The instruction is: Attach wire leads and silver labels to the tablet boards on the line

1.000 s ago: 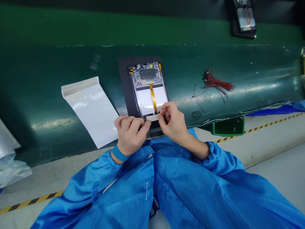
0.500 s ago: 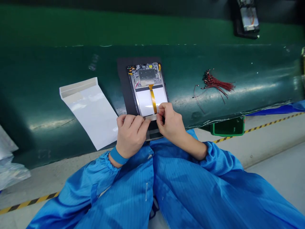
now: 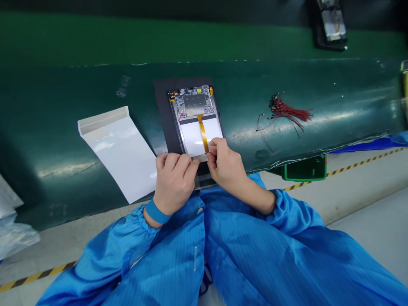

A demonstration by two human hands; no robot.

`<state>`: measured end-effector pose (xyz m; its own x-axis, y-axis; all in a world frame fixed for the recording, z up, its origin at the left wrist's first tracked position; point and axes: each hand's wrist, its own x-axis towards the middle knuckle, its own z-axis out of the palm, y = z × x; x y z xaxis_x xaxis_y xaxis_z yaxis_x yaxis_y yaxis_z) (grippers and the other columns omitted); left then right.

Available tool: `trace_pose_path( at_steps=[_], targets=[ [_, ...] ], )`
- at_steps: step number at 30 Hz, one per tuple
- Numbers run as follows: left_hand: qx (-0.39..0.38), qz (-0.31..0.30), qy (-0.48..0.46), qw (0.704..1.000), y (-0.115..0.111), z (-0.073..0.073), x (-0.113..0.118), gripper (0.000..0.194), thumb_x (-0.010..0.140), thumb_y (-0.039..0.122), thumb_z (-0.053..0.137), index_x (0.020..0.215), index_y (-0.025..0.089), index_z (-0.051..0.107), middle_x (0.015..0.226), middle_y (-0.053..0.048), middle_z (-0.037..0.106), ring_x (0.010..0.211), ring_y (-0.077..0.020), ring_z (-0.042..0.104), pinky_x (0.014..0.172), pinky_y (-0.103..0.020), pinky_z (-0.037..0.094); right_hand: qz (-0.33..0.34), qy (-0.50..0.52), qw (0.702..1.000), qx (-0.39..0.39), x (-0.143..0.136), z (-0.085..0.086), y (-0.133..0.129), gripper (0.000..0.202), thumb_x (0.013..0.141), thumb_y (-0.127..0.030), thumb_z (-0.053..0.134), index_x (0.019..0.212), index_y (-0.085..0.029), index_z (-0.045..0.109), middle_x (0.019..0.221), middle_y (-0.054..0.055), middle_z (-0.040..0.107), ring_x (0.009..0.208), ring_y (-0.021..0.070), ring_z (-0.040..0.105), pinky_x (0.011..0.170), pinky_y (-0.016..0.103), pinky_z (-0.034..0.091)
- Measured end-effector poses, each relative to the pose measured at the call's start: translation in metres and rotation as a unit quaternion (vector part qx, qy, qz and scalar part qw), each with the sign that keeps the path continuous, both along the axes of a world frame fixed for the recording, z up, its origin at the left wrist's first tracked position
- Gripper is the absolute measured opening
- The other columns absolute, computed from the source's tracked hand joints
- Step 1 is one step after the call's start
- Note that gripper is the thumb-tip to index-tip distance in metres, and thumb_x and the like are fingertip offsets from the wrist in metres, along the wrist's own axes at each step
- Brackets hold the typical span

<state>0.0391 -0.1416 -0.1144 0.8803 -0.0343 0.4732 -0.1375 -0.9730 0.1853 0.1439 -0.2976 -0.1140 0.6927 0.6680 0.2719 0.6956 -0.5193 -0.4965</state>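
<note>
An opened tablet (image 3: 195, 102) lies on a black mat (image 3: 161, 106), its circuit board and white battery area showing. An orange ribbon cable (image 3: 203, 134) runs down over the white part. My left hand (image 3: 175, 176) rests at the tablet's lower left with its fingers curled, the thumb near a pale strip (image 3: 201, 157) at the lower edge. At the lower right, my right hand (image 3: 226, 163) has thumb and forefinger pinched together beside the ribbon's lower end. Whatever lies between the fingers of either hand is too small or hidden to make out.
White sheets (image 3: 124, 155) lie left of the tablet. To the right is a bundle of red wires (image 3: 291, 111). Another device (image 3: 333, 25) sits at the back right. A green bin (image 3: 305, 169) stands beyond the table's front edge; clear plastic bags (image 3: 19, 238) are at far left.
The view has shifted slightly. My right hand's pinched fingers have come a little closer to my left thumb; my left hand keeps nearly the same pose.
</note>
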Motion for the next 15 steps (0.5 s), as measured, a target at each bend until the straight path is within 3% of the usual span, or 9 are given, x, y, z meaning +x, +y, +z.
trace_pose_path(
  at_steps=[10,13,15],
  targets=[
    [-0.001,-0.018,0.014,1.000,0.002,0.002,0.001,0.011,0.095,0.008,0.063,0.099,0.013,0.072,0.083,-0.007,0.064,0.084,-0.0256,0.046,0.079,-0.044,0.035,-0.006,0.036,0.994,-0.103,-0.001,0.008,0.003,0.023,0.097,-0.014,0.038,0.118,-0.021,0.041,0.096,0.008,0.068,0.078,0.0214,0.066,0.059,0.030,0.039],
    [-0.011,-0.025,0.019,0.999,0.004,0.005,-0.003,0.010,0.094,0.014,0.068,0.101,0.012,0.074,0.085,-0.009,0.065,0.087,-0.0268,0.048,0.080,-0.045,0.036,0.002,0.050,0.992,-0.116,-0.001,0.013,0.006,0.024,0.096,-0.013,0.037,0.119,-0.020,0.042,0.096,0.009,0.068,0.081,0.0231,0.066,0.060,0.031,0.042],
    [-0.024,-0.025,0.021,0.999,0.006,0.006,-0.007,0.019,0.094,0.022,0.070,0.109,0.012,0.076,0.093,-0.012,0.066,0.092,-0.0293,0.050,0.081,-0.046,0.037,0.001,0.051,0.991,-0.120,0.000,0.014,0.005,0.025,0.095,-0.014,0.039,0.119,-0.020,0.043,0.098,0.010,0.068,0.082,0.0238,0.066,0.060,0.032,0.043]
  ],
)
